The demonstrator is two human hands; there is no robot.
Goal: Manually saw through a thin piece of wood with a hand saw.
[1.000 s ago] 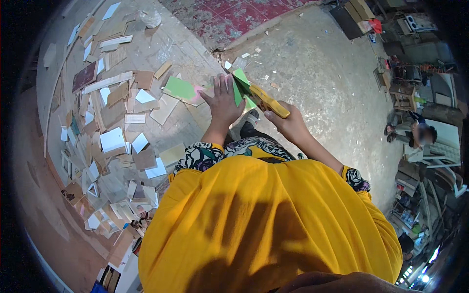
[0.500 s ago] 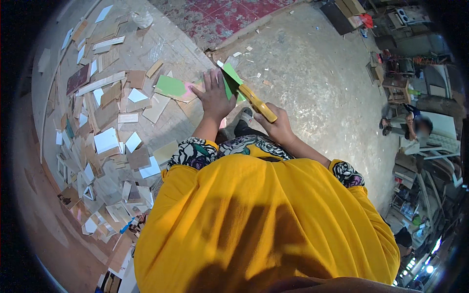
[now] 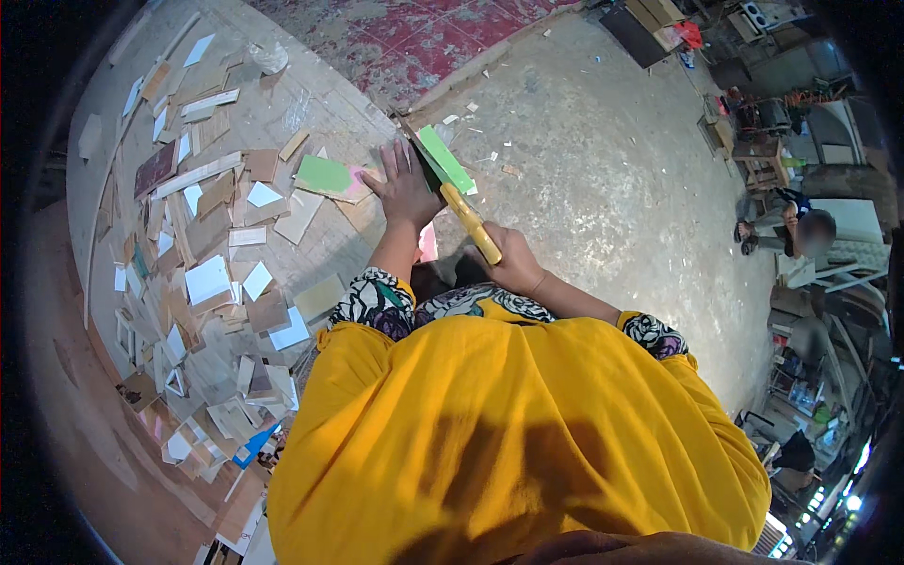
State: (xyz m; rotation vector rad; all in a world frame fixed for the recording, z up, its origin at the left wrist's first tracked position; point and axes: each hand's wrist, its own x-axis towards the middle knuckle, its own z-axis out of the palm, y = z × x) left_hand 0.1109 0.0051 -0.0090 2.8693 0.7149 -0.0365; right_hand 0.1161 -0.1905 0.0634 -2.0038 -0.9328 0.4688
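Note:
My right hand is closed around the yellow handle of a handsaw. Its dark blade points away from me and runs along the right side of my left hand. That left hand lies flat, fingers spread, on a thin board with green and pink paint. Right beside the blade is a bright green strip. Whether the strip is still joined to the board I cannot tell. Part of the board is hidden beneath my left hand, and the saw's teeth are too small to make out.
Many wood and white board offcuts lie scattered over the floor at left. A red tiled patch is at the far side. Small chips dot the concrete at right, where another person sits among furniture and clutter.
My right hand has drawn the saw handle back toward me and slightly left. More of the blade shows now, and the green strip appears wholly to its right. My left hand stays on the board.

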